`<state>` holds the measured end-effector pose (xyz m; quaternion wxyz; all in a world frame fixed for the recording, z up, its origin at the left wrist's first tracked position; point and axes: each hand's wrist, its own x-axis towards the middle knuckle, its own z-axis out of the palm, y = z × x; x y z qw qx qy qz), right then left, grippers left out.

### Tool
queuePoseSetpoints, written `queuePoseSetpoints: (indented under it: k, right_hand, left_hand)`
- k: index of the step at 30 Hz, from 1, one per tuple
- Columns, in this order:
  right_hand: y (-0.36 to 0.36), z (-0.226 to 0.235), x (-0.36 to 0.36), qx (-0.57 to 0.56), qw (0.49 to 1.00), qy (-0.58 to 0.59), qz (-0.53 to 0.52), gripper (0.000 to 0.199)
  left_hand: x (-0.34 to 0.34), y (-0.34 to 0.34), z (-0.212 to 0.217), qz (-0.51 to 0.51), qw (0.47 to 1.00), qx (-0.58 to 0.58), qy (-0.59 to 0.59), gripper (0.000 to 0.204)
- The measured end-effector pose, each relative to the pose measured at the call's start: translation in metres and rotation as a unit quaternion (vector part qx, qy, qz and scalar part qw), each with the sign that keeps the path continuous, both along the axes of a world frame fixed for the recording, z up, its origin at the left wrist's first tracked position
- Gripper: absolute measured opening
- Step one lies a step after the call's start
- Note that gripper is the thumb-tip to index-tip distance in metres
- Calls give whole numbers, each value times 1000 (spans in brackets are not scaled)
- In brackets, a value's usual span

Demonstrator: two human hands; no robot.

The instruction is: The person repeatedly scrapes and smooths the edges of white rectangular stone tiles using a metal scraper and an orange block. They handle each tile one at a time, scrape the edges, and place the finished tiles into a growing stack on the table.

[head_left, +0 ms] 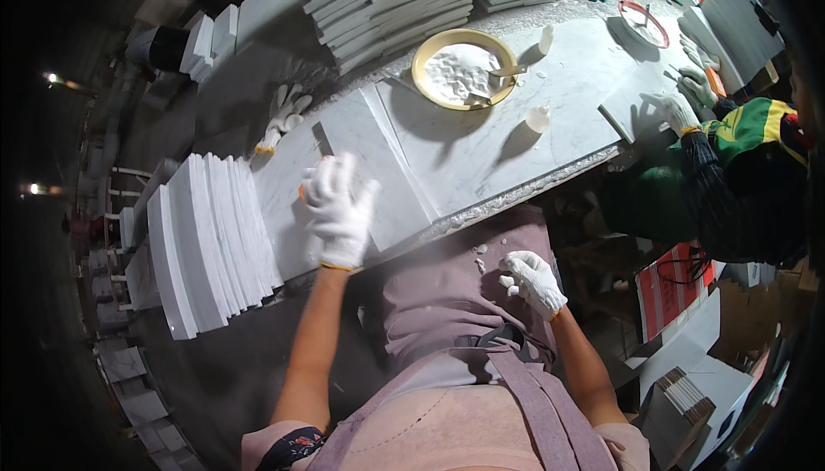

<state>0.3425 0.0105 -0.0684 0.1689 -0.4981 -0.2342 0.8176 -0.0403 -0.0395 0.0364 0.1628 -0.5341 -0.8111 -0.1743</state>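
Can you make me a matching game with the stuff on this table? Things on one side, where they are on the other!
Things:
1. Left hand
2. Right hand
3. Yellow bowl
4. Spare glove

Places:
A. Lying flat on the table, nobody wearing it
B. Off the table, over the purple apron
C. Pressed on a white marble slab, by something orange
D. Farther back on the table, white paste inside

Pairs: 1-C, 2-B, 3-D, 4-A
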Motion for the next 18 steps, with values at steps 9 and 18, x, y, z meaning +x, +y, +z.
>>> queuePoseSetpoints:
  k: [9, 18]
  right_hand:
    - [-4, 1, -1, 6, 1000, -22, -15, 37]
    - [-14, -18, -2, 230, 961, -125, 87, 30]
  left_hand:
    - [162, 112, -4, -235, 918, -67, -313, 64]
    - [161, 224, -7, -139, 909, -205, -335, 90]
